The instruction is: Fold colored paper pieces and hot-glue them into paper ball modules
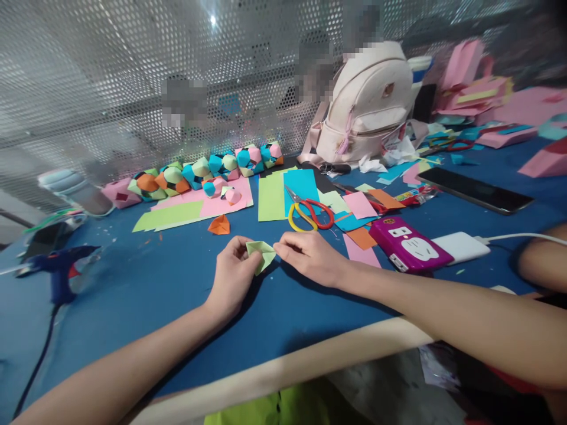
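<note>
A small folded piece of light green paper is held between both my hands just above the blue table. My left hand pinches its left edge with curled fingers. My right hand pinches its right corner with thumb and fingertips. An orange folded paper piece lies just beyond my left hand. Behind it runs a chain of multicoloured folded paper units.
Scissors with red and yellow handles lie on loose coloured paper sheets. A magenta power strip and white power bank sit right. A blue glue gun lies left; a backpack and phone behind.
</note>
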Action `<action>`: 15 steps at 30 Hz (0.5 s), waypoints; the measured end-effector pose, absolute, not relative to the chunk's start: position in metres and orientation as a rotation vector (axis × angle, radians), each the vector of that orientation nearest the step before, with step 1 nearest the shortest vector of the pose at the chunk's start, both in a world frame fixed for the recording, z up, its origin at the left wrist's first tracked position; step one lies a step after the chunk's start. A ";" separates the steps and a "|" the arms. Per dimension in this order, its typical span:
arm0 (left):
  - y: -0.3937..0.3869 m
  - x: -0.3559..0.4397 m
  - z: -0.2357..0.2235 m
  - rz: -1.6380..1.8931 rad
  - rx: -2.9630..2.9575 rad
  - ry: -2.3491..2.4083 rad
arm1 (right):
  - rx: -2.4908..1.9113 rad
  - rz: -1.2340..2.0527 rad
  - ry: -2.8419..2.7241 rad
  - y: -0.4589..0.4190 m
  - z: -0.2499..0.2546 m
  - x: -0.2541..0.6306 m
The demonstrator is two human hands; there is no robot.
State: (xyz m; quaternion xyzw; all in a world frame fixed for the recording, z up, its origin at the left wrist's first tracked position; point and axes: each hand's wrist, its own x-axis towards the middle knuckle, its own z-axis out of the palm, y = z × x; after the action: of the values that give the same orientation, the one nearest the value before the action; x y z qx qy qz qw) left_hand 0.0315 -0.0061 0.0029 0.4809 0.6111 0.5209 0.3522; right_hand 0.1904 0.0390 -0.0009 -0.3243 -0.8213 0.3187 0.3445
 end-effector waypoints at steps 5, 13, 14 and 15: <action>-0.008 0.034 0.003 1.314 1.360 1.597 | -0.807 0.703 -2.136 0.040 -0.005 0.188; -0.009 0.034 0.009 1.210 1.419 1.542 | -0.737 0.512 -2.186 0.045 -0.008 0.191; -0.009 0.034 0.010 1.197 1.467 1.561 | -0.713 0.470 -2.211 0.045 -0.008 0.191; -0.008 0.033 0.010 1.186 1.519 1.578 | -0.689 0.432 -2.237 0.045 -0.009 0.192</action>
State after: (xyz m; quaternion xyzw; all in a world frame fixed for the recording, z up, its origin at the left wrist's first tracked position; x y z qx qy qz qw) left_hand 0.0326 -0.0083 0.0103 0.5777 0.6002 0.4514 0.3199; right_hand 0.1921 0.0454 -0.0089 -0.2687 -0.8725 0.1685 0.3717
